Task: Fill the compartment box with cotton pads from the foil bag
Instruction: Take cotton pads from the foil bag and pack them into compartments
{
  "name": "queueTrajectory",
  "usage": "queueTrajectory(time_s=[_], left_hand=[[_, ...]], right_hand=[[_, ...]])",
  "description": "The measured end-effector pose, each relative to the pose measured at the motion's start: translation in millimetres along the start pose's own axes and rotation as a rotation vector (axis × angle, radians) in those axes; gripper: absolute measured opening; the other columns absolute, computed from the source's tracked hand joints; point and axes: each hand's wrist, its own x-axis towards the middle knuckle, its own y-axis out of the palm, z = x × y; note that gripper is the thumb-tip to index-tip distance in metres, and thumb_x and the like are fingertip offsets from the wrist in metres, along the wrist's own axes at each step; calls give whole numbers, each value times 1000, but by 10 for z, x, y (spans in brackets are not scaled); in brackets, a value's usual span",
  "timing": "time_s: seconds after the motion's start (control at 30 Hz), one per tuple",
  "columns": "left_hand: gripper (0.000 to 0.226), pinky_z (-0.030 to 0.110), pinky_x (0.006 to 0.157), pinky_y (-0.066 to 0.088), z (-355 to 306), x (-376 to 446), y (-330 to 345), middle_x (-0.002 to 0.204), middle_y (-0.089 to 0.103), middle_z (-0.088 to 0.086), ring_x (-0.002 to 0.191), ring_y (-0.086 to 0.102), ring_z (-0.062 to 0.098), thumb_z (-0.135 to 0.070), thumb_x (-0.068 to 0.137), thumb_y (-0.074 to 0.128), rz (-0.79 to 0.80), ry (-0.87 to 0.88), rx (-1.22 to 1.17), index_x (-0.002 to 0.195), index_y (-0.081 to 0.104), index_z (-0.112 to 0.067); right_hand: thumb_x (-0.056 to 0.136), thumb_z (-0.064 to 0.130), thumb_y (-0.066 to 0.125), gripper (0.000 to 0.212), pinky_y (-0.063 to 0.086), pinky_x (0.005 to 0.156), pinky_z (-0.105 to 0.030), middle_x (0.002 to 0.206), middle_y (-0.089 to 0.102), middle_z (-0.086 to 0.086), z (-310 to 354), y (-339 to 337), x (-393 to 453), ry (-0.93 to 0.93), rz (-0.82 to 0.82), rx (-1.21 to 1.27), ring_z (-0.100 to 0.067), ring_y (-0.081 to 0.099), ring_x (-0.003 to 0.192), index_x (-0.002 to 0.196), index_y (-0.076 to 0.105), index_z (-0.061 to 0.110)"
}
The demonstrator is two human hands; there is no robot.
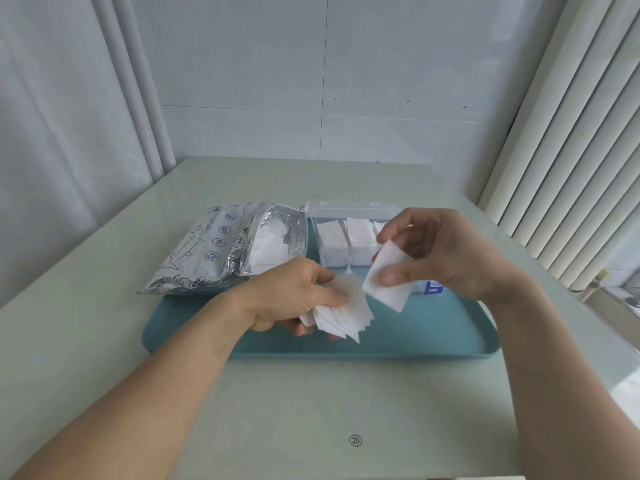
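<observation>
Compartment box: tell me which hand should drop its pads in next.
Right. The right hand pinches a few pads just in front of the compartment box; the left hand holds its fanned stack lower, farther away.

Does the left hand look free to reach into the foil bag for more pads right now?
Probably not yet. The left hand already grips a fanned stack of cotton pads. The foil bag lies open just beyond it, with nothing blocking the mouth.

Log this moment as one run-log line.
left hand: grips fanned white cotton pads | right hand: pinches small pad stack | clear plastic compartment box: partly filled
</observation>
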Motion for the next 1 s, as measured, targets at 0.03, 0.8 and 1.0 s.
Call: queueTrajectory(time_s=[0.03,0.8,1.0], left_hand=[[17,19,40,28,-8,-10,4,65,67,12,44,39,20,-18,98,60,46,-4,-6,87,64,-6],[32,16,34,20,-21,-114,-95,72,60,9,39,46,15,-22,107,39,268,-81,16,110,58,4],[18,22,46,33,-25,-141,-99,75,64,-1,51,47,17,-30,100,58,242,91,21,101,63,-13]], right_hand=[[53,8,93,42,50,58,-25,77,75,-13,9,65,6,9,31,-23,-19,60,62,87,70,14],[38,28,104,62,47,60,-19,81,64,10,-78,526,130,-65,62,-445,-4,52,63,88,67,35],[62,32,95,33,44,63,-12,72,69,20,-122,384,120,-42,110,-416,0,56,64,86,73,26]])
